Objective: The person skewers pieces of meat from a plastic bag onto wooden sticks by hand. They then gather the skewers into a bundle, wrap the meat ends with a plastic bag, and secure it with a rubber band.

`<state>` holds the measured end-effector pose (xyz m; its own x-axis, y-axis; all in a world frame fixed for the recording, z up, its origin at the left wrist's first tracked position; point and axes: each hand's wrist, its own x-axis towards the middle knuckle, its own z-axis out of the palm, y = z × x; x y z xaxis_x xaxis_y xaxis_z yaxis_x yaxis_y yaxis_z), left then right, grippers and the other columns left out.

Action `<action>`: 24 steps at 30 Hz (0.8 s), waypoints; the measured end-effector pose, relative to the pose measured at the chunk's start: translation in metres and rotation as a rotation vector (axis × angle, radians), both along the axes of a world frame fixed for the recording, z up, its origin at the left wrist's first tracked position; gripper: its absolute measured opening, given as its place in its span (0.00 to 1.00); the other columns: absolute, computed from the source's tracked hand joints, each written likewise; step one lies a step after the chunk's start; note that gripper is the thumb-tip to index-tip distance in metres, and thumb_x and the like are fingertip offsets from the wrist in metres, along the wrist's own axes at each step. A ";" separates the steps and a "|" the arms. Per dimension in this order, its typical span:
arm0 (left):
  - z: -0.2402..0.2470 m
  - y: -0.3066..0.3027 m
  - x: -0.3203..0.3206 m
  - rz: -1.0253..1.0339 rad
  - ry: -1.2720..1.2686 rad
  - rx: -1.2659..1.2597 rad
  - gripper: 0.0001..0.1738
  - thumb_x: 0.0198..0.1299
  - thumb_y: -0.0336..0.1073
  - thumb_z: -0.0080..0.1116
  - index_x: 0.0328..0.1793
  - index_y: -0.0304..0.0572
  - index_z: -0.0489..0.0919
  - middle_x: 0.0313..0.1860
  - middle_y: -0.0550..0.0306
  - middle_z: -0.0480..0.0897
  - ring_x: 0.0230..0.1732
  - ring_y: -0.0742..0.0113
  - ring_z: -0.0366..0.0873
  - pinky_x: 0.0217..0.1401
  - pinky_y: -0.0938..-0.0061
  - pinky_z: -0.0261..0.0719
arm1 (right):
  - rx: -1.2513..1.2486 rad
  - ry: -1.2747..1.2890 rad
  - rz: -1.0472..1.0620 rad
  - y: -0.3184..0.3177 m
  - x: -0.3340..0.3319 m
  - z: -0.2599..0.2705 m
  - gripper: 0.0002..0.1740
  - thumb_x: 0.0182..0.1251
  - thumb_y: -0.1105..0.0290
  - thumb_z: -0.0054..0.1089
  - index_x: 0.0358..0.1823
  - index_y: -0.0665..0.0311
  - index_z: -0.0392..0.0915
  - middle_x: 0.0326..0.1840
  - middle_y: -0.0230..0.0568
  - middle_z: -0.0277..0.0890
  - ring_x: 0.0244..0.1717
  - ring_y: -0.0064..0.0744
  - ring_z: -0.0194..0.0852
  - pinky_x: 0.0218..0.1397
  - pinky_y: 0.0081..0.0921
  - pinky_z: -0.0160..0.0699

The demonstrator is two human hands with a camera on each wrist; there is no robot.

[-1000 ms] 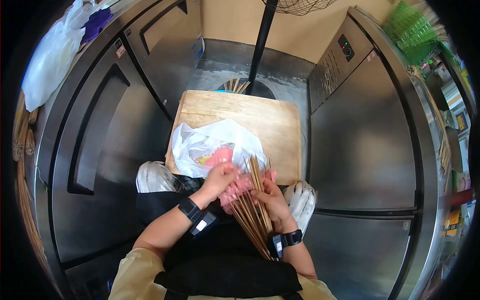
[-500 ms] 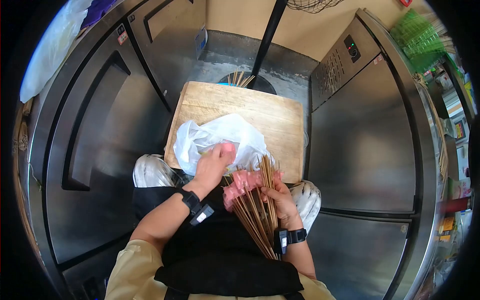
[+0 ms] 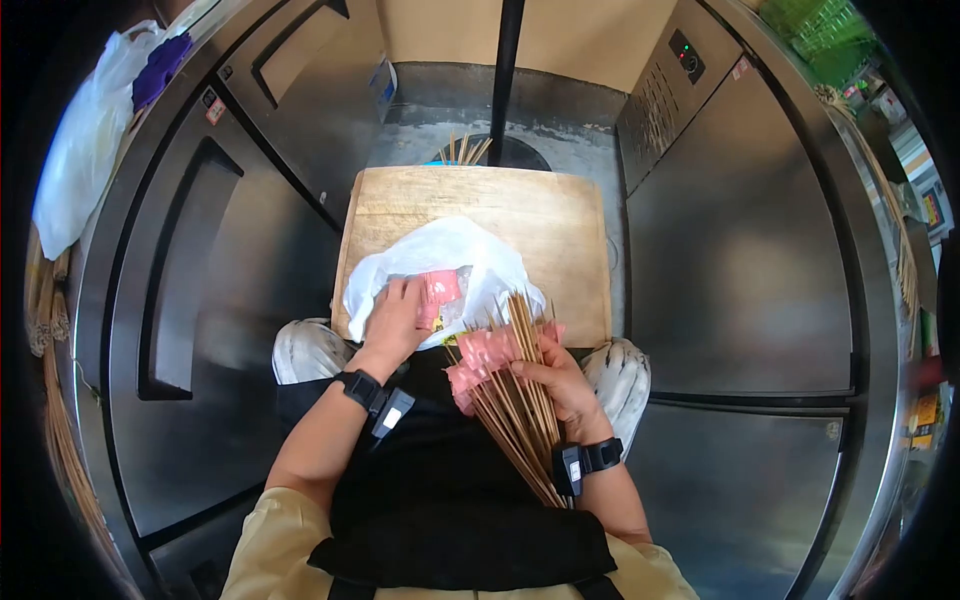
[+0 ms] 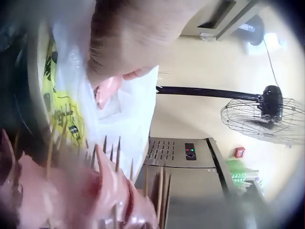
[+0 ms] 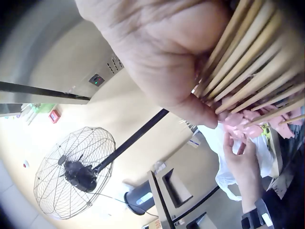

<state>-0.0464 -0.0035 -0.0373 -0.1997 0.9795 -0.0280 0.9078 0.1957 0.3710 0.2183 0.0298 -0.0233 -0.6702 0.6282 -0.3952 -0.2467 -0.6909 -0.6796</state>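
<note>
Skewers (image 3: 540,415) are gripped in the right hand (image 3: 568,388), held over the lap at the near edge of a wooden board (image 3: 560,225), with the thumb laid across them and their points turned away from the body. Pink pieces (image 3: 487,350) are threaded near the points of several, packed side by side in a row, while others, bunched upright beside that row, appear bare. On the board, a white bag (image 3: 455,238) lies open, and more pink slices (image 3: 440,287) can be seen inside. The left hand (image 3: 395,322) is lowered into the bag's mouth, its fingers bent down beside those slices; whether one is pinched cannot be told. The work is judged to be partly done: a fair batch is filled, but bare sticks and unthreaded slices are left. How many of each is left cannot be counted, since much is overlapped or hidden.
</note>
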 end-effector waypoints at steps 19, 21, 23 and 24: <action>-0.010 0.038 0.002 -0.255 0.138 0.242 0.16 0.42 0.30 0.66 0.42 0.43 0.80 0.47 0.53 0.76 0.50 0.50 0.73 0.51 0.61 0.74 | 0.073 -0.033 0.045 0.000 -0.008 -0.006 0.20 0.60 0.77 0.63 0.53 0.65 0.71 0.39 0.29 0.75 0.35 0.15 0.74 0.37 0.14 0.76; -0.014 0.043 -0.003 -0.259 0.093 0.220 0.13 0.43 0.32 0.66 0.38 0.43 0.81 0.42 0.52 0.78 0.47 0.50 0.75 0.48 0.61 0.75 | 0.075 -0.040 0.048 0.000 -0.007 -0.004 0.20 0.60 0.77 0.63 0.53 0.65 0.71 0.39 0.28 0.75 0.34 0.15 0.73 0.36 0.14 0.75; -0.013 0.046 -0.008 -0.255 0.016 0.197 0.11 0.44 0.34 0.66 0.36 0.42 0.82 0.38 0.50 0.80 0.43 0.50 0.77 0.46 0.60 0.76 | 0.069 -0.035 0.041 -0.001 -0.008 0.005 0.20 0.60 0.76 0.63 0.53 0.65 0.71 0.38 0.27 0.75 0.33 0.14 0.72 0.35 0.13 0.74; -0.010 0.047 -0.010 -0.249 -0.042 0.187 0.10 0.45 0.35 0.66 0.35 0.42 0.82 0.36 0.50 0.81 0.41 0.49 0.77 0.46 0.60 0.76 | 0.071 -0.030 0.047 -0.001 -0.008 0.005 0.19 0.60 0.76 0.63 0.53 0.65 0.71 0.38 0.27 0.75 0.33 0.14 0.72 0.34 0.13 0.73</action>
